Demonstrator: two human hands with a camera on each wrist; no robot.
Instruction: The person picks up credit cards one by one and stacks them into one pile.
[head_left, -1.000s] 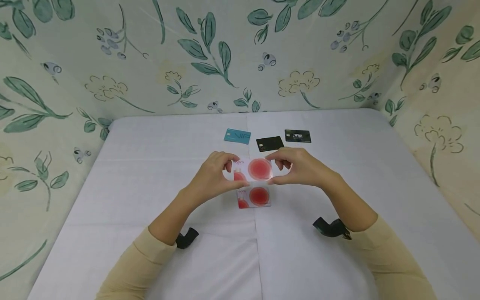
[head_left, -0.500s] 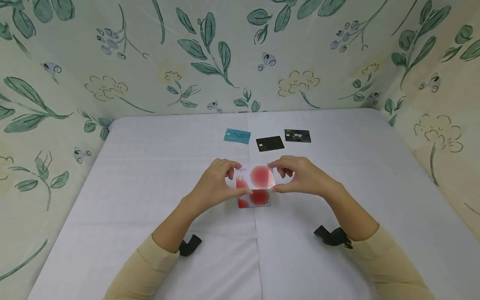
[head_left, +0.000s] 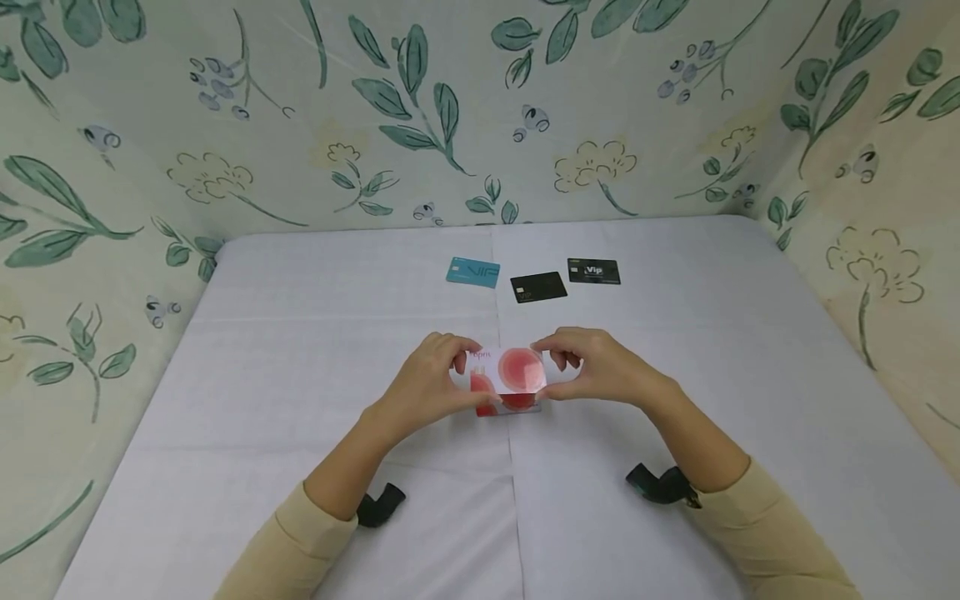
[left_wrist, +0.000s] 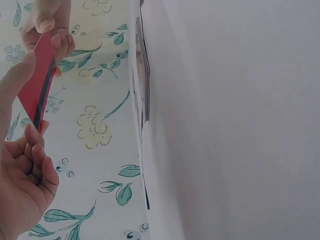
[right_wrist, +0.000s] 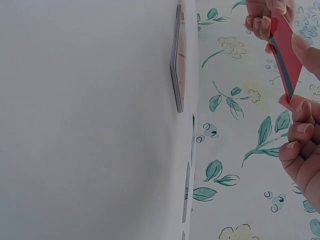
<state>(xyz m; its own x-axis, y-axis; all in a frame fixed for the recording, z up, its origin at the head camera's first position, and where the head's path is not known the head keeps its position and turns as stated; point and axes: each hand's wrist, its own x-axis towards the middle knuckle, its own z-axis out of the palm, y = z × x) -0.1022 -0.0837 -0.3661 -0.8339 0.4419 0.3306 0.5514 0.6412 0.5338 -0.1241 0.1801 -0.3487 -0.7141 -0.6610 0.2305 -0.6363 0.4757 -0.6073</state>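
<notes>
Both hands hold one pink-and-white card (head_left: 521,369) with a red circle, one hand at each short end. My left hand (head_left: 427,375) pinches its left end between thumb and fingers, and my right hand (head_left: 600,367) does the same on the right. Seen from the left wrist, the card's red back (left_wrist: 36,82) carries a dark stripe and stands well above the cloth. Underneath lies a small stack of cards (head_left: 517,403) with a similar red print on top, mostly covered by the held card in the head view. Its layered edges (right_wrist: 175,65) show in the right wrist view.
Farther back on the white-clothed table (head_left: 300,317) lie a blue VIP card (head_left: 473,272), a black card (head_left: 538,287) and a second black card with white "Vip" lettering (head_left: 594,271). A leaf-patterned cloth (head_left: 450,108) hangs behind. Black wrist mounts (head_left: 381,505) sit at both sleeves.
Both hands have brought the held card toward the body, so it now covers most of the lower stack. The three cards at the back have stayed put.
</notes>
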